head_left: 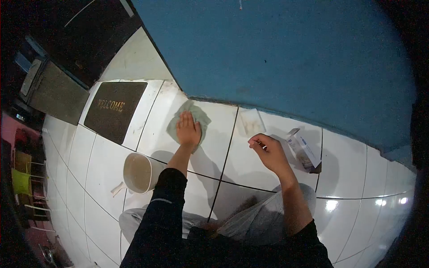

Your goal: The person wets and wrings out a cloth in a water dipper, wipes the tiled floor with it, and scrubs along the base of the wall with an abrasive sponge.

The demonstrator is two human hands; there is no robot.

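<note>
My left hand (188,132) lies flat on a pale green cloth (202,117), pressing it to the white tiled floor near the corner of the blue wall. The cloth is crumpled and spreads out around the fingers. Over the floor to the right, my right hand (271,155) has its fingers curled in towards the thumb, and nothing shows in them. Just beyond its fingertips is a flat white pad (253,121) with brownish stains, by the foot of the wall. A small printed box (304,149) with a raised flap stands to the right of this hand.
Beside my left forearm stands a cream bucket (137,173) of cloudy liquid, with a pale handle-like piece (118,189) next to it. A dark WELCOME mat (115,111) lies further left. The blue wall (286,58) bounds the far side. Chairs (33,178) stand at far left.
</note>
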